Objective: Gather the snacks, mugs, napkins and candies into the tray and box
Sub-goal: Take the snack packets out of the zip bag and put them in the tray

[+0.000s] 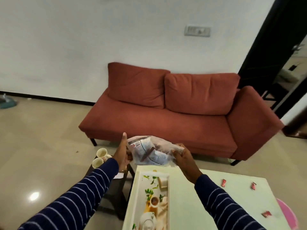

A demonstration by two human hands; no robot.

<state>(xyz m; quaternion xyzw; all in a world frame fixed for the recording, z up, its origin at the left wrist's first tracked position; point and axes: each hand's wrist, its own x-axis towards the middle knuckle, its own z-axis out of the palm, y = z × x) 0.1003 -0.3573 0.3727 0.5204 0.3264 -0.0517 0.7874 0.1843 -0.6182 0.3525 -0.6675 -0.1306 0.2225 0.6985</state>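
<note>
L hand (122, 153) has its thumb up and fingers curled behind the peanut packets (149, 151); R hand (183, 159) pinches the opposite end (clear wrap, blurred). Packets hang above the far end of the printed tray (137, 195) on the white table (216, 196). Two mugs (99, 157) sit left on a dark stool (116, 193); red candies (253, 185) lie scattered to the right.

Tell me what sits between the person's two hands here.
A clear snack bag, held up above the tray: left hand on one end, right hand pinching the other. Head view.
</note>
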